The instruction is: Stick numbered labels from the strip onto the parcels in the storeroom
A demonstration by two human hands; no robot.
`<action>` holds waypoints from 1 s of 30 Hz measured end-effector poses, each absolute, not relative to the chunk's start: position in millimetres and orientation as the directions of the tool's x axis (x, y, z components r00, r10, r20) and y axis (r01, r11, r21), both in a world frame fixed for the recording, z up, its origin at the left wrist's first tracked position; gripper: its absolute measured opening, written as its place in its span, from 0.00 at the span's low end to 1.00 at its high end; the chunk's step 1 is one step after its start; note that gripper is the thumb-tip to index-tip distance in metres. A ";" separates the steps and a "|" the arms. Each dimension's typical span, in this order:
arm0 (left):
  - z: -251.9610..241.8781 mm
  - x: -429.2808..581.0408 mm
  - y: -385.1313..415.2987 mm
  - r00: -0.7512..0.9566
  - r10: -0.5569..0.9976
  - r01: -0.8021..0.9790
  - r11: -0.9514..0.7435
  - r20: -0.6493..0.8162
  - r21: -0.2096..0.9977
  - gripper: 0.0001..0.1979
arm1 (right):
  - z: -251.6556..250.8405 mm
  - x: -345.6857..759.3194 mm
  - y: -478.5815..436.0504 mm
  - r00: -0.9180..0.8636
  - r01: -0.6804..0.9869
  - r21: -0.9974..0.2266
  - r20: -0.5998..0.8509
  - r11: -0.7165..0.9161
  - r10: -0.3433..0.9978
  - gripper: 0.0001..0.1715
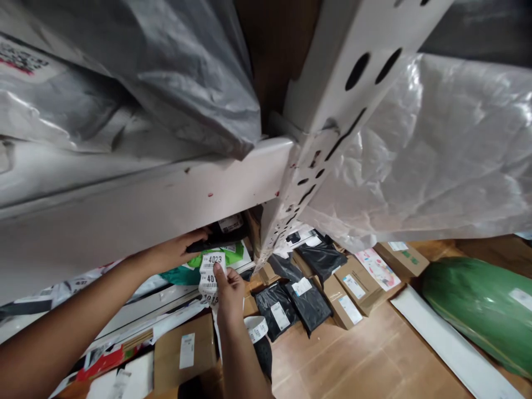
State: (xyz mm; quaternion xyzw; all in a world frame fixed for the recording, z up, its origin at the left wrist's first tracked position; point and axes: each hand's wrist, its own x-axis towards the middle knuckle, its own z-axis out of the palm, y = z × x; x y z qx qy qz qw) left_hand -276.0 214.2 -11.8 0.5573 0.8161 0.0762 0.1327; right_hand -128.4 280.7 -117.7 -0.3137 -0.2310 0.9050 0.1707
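Observation:
My right hand (230, 289) is closed on a strip of white number labels (213, 271), with the thumb pressed on its front. "4023" can be read on the top label. The strip hangs down past the wrist, and a curled length of labels (256, 328) shows to the right of the forearm. My left hand (187, 247) reaches under the shelf beam, its fingers closed at the edge of a black parcel (226, 226) with a white label. The beam and the dark shelf partly hide these fingertips. Below the parcel lies a bright green package (235, 253).
A white shelf beam (145, 216) and perforated upright (316, 138) stand close in front. Grey plastic bags (199, 66) lie above. On the floor are black parcels (310, 305), cardboard boxes (359, 282), a long white package (453, 349) and a large green bundle (477, 307).

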 end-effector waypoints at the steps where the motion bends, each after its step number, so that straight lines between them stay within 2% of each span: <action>1: -12.5 -275.8 213.5 -0.351 0.928 0.888 0.373 -0.127 0.267 0.13 | -121.1 -124.7 277.9 -0.719 -0.176 -0.519 -0.513 -0.837 0.469 0.27; 4: -14.2 -275.3 211.9 -0.359 0.926 0.887 0.378 -0.117 0.264 0.12 | -129.5 -109.7 272.8 -0.680 -0.213 -0.490 -0.547 -0.845 0.488 0.27; 8: -14.8 -274.5 211.3 -0.363 0.925 0.879 0.380 -0.112 0.289 0.13 | -129.8 -92.5 279.5 -0.735 -0.237 -0.523 -0.454 -0.818 0.504 0.19; 10: -13.5 -271.9 212.0 -0.368 0.924 0.879 0.382 -0.102 0.286 0.12 | -124.7 -90.2 287.4 -0.763 -0.234 -0.550 -0.407 -0.801 0.503 0.20; 14: -5.7 -260.2 215.6 -0.350 0.930 0.922 0.363 -0.110 0.138 0.11 | -110.5 -96.1 303.4 -0.778 -0.268 -0.590 -0.335 -0.762 0.532 0.22; 17: 2.4 -254.2 217.1 -0.246 0.962 0.965 0.254 -0.122 0.064 0.10 | -101.2 -102.2 310.4 -0.777 -0.282 -0.592 -0.322 -0.755 0.542 0.22; 21: 13.1 -258.1 216.4 -0.144 0.976 0.966 0.175 -0.165 0.188 0.12 | -91.5 -106.8 312.3 -0.790 -0.259 -0.590 -0.326 -0.765 0.519 0.23; 24: 17.6 -261.9 218.2 -0.159 0.964 0.886 0.235 -0.215 0.399 0.10 | -86.6 -110.6 312.0 -0.802 -0.260 -0.595 -0.306 -0.761 0.513 0.23; 27: 13.4 -261.0 224.4 -0.371 0.900 0.679 0.432 -0.230 0.593 0.16 | -83.5 -118.5 313.0 -0.798 -0.261 -0.649 -0.271 -0.714 0.538 0.23; 30: 3.7 -259.2 232.2 -0.524 0.822 0.560 0.528 -0.220 0.638 0.21 | -80.3 -131.5 314.3 -0.797 -0.249 -0.724 -0.223 -0.643 0.561 0.22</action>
